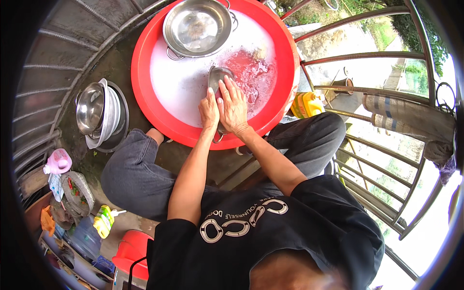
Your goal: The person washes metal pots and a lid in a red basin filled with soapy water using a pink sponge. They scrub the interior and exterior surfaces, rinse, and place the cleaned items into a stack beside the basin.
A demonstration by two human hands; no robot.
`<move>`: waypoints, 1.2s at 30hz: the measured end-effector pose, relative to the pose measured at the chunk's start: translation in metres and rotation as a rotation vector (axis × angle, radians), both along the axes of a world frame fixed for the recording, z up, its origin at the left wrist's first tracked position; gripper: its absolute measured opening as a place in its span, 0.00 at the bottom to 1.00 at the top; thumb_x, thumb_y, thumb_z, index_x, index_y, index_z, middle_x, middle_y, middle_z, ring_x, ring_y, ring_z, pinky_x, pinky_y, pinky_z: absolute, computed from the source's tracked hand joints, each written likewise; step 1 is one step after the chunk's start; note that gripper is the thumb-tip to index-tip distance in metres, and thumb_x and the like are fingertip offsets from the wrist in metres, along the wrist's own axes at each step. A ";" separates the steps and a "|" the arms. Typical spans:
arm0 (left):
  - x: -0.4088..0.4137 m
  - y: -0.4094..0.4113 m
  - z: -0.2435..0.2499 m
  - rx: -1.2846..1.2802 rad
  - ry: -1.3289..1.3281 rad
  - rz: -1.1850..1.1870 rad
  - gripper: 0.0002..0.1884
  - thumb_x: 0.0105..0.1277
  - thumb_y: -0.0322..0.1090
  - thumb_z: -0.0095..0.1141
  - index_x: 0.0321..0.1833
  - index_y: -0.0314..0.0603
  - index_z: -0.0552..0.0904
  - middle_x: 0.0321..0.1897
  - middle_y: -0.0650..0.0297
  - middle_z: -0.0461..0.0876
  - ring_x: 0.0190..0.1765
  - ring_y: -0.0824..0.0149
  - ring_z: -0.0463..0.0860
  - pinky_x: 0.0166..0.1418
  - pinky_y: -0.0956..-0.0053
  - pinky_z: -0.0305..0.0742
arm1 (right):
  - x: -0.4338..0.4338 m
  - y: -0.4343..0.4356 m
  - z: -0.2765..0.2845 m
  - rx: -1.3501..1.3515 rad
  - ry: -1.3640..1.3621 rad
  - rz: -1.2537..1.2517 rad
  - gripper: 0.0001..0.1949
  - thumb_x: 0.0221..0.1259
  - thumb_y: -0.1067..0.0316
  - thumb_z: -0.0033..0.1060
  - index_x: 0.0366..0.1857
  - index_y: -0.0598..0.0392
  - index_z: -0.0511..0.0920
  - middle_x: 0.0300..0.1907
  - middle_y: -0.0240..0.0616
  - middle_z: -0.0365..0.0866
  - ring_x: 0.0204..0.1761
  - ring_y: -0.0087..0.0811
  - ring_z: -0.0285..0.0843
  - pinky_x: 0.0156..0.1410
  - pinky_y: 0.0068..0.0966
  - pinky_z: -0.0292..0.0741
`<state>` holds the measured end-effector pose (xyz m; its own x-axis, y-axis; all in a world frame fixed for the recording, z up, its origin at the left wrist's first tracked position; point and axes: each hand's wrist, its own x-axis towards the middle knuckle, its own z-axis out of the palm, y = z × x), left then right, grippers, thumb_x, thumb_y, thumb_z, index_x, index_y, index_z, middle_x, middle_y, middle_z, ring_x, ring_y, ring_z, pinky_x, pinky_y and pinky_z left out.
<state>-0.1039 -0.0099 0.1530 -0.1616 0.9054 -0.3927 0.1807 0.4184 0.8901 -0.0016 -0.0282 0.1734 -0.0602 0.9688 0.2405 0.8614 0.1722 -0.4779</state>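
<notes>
A metal pan (217, 74) stands tipped at the near side of a large red plastic basin (143, 90), with a wire handle (218, 138) at its lower end. My left hand (209, 111) holds the pan along its left side, thumb pointing up. Across the pan lies my right hand (232, 103), fingers stretched forward; whether something is under its palm is hidden. White suds (177, 90) cover much of the water, and reddish water (250, 69) shows through at the right. A wide two-handled stainless steel pan (197, 27) sits at the basin's far side.
Stacked metal and white basins (105, 112) stand on the floor at left. A yellow jug (308, 104) is by my right knee, near metal railings (366, 54). A yellow pump bottle (105, 221), a pink jug (58, 161) and a red stool (132, 252) are at lower left.
</notes>
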 end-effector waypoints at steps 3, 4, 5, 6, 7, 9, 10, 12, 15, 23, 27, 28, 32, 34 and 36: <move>-0.005 0.000 -0.001 0.087 0.182 0.010 0.31 0.82 0.51 0.38 0.31 0.28 0.78 0.20 0.44 0.77 0.25 0.48 0.77 0.35 0.52 0.68 | 0.010 0.042 -0.017 -0.017 0.043 0.129 0.24 0.70 0.62 0.50 0.67 0.58 0.73 0.71 0.50 0.69 0.73 0.50 0.64 0.76 0.46 0.62; -0.008 0.000 -0.001 0.100 0.258 0.015 0.30 0.82 0.50 0.39 0.30 0.28 0.77 0.19 0.45 0.76 0.24 0.47 0.76 0.34 0.52 0.68 | 0.014 0.062 -0.024 -0.089 0.097 0.105 0.20 0.71 0.62 0.48 0.62 0.58 0.76 0.67 0.49 0.74 0.70 0.50 0.69 0.73 0.46 0.66; -0.009 0.000 0.000 0.140 0.263 0.012 0.28 0.83 0.47 0.39 0.30 0.29 0.76 0.18 0.45 0.73 0.23 0.44 0.74 0.33 0.52 0.66 | 0.018 0.083 -0.030 -0.204 0.135 0.092 0.18 0.72 0.61 0.46 0.58 0.58 0.78 0.63 0.50 0.77 0.65 0.51 0.73 0.71 0.46 0.68; -0.010 0.000 0.000 0.145 0.265 0.001 0.28 0.82 0.47 0.39 0.30 0.29 0.76 0.18 0.44 0.73 0.24 0.44 0.75 0.33 0.51 0.66 | 0.022 0.105 -0.034 -0.313 0.115 0.102 0.18 0.74 0.59 0.42 0.54 0.58 0.79 0.60 0.51 0.80 0.63 0.51 0.75 0.69 0.45 0.70; -0.010 0.001 0.001 0.117 0.293 -0.002 0.28 0.82 0.47 0.39 0.29 0.29 0.76 0.18 0.43 0.73 0.24 0.43 0.75 0.32 0.51 0.66 | 0.026 0.124 -0.038 -0.490 0.123 0.136 0.20 0.75 0.56 0.38 0.51 0.57 0.81 0.56 0.53 0.82 0.61 0.52 0.77 0.68 0.44 0.72; -0.008 0.003 0.002 0.154 0.280 -0.005 0.29 0.82 0.47 0.38 0.28 0.29 0.77 0.19 0.41 0.74 0.26 0.38 0.76 0.33 0.49 0.67 | 0.030 0.145 -0.039 -0.678 -0.027 0.107 0.21 0.76 0.55 0.35 0.49 0.56 0.82 0.54 0.54 0.82 0.59 0.53 0.78 0.66 0.45 0.73; -0.008 0.004 0.003 0.157 0.295 -0.006 0.29 0.82 0.47 0.38 0.27 0.29 0.77 0.20 0.41 0.75 0.26 0.37 0.76 0.33 0.48 0.67 | 0.030 0.145 -0.037 -0.699 0.025 0.144 0.21 0.76 0.55 0.35 0.49 0.55 0.82 0.54 0.54 0.82 0.59 0.53 0.78 0.66 0.45 0.73; -0.007 0.007 0.005 0.067 0.379 -0.039 0.29 0.82 0.47 0.38 0.28 0.30 0.79 0.22 0.40 0.78 0.29 0.35 0.78 0.35 0.45 0.69 | 0.026 0.123 -0.026 -0.481 0.242 0.073 0.21 0.76 0.56 0.35 0.50 0.58 0.82 0.56 0.55 0.82 0.61 0.54 0.77 0.67 0.44 0.72; -0.007 0.010 0.005 0.070 0.378 -0.056 0.28 0.82 0.47 0.39 0.30 0.30 0.81 0.24 0.39 0.79 0.31 0.34 0.80 0.37 0.44 0.70 | 0.012 0.062 -0.002 -0.190 0.101 0.167 0.20 0.72 0.63 0.47 0.63 0.60 0.76 0.68 0.51 0.73 0.75 0.52 0.63 0.80 0.50 0.56; 0.022 -0.006 0.016 0.200 0.448 -0.190 0.23 0.80 0.43 0.43 0.32 0.34 0.84 0.22 0.39 0.80 0.30 0.36 0.83 0.34 0.44 0.75 | 0.035 0.104 0.004 -0.541 0.121 -0.023 0.23 0.75 0.54 0.36 0.50 0.58 0.82 0.52 0.56 0.84 0.58 0.54 0.80 0.67 0.44 0.73; 0.029 0.000 0.020 0.188 0.495 -0.154 0.27 0.81 0.46 0.40 0.32 0.31 0.84 0.24 0.39 0.81 0.31 0.33 0.81 0.36 0.43 0.73 | 0.041 0.093 -0.003 -0.367 0.110 -0.020 0.22 0.75 0.55 0.39 0.57 0.61 0.78 0.64 0.53 0.77 0.69 0.49 0.72 0.75 0.44 0.66; 0.028 0.002 0.020 0.203 0.483 -0.132 0.26 0.81 0.46 0.40 0.34 0.33 0.85 0.25 0.39 0.81 0.32 0.33 0.82 0.36 0.42 0.73 | 0.040 0.079 -0.003 -0.264 0.032 0.065 0.22 0.75 0.56 0.42 0.59 0.63 0.77 0.66 0.52 0.76 0.71 0.49 0.69 0.77 0.45 0.62; 0.032 -0.005 0.021 0.256 0.483 -0.222 0.21 0.79 0.45 0.43 0.36 0.38 0.83 0.24 0.40 0.82 0.29 0.35 0.83 0.35 0.43 0.75 | 0.049 0.044 -0.006 -0.235 0.051 0.013 0.23 0.73 0.59 0.46 0.64 0.65 0.73 0.69 0.54 0.71 0.75 0.53 0.61 0.81 0.50 0.53; 0.040 -0.014 0.022 0.275 0.489 -0.322 0.20 0.79 0.44 0.45 0.34 0.37 0.83 0.21 0.41 0.82 0.29 0.37 0.84 0.35 0.43 0.76 | 0.067 0.055 -0.011 -0.285 0.107 -0.082 0.24 0.76 0.55 0.40 0.61 0.65 0.75 0.65 0.59 0.75 0.71 0.55 0.67 0.78 0.46 0.61; 0.047 -0.020 0.024 0.298 0.516 -0.373 0.20 0.78 0.43 0.45 0.34 0.37 0.83 0.20 0.41 0.81 0.28 0.38 0.84 0.35 0.42 0.76 | 0.086 0.075 -0.016 -0.562 0.207 -0.197 0.25 0.78 0.51 0.35 0.58 0.62 0.77 0.59 0.60 0.79 0.65 0.57 0.73 0.72 0.46 0.67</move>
